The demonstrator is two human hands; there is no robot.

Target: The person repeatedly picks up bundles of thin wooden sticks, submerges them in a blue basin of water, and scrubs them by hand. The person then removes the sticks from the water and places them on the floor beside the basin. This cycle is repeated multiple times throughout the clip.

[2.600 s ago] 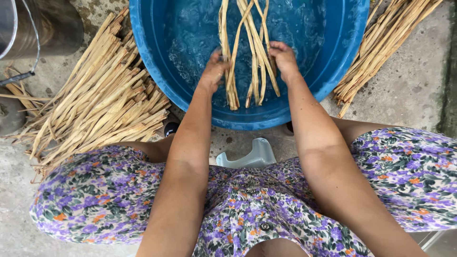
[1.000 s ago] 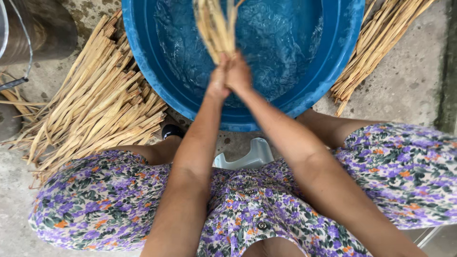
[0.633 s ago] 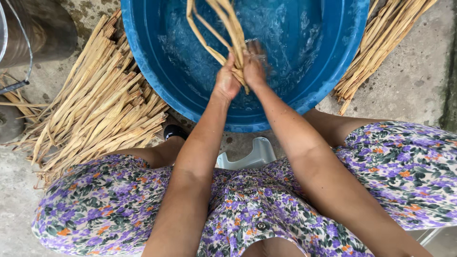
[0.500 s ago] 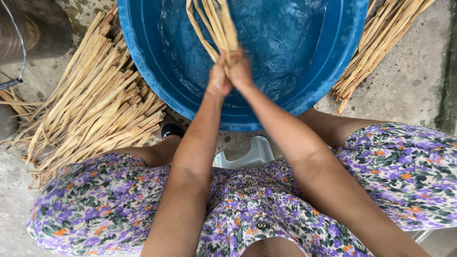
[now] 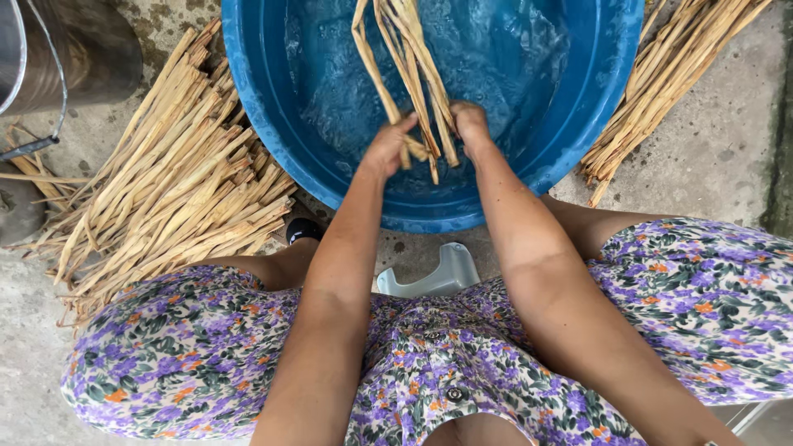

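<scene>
Fingers of left hand [image 5: 387,150] and right hand [image 5: 469,124] both closed on the near ends of a bunch of tan fibre strips [image 5: 406,66] over the blue water basin [image 5: 273,124]. Strips' long axis runs straight away from the person, far ends out the top of view, near tips just past the knuckles. Forearms extended, converging at the near rim, hands slightly apart; dry strip piles [image 5: 165,198] lie on the concrete either side.

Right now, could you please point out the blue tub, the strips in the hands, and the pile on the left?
blue tub [image 5: 248,107], head view, left rim.
strips [image 5: 405,49], head view, upper stems.
pile [image 5: 165,182], head view, middle of the pile.
</scene>
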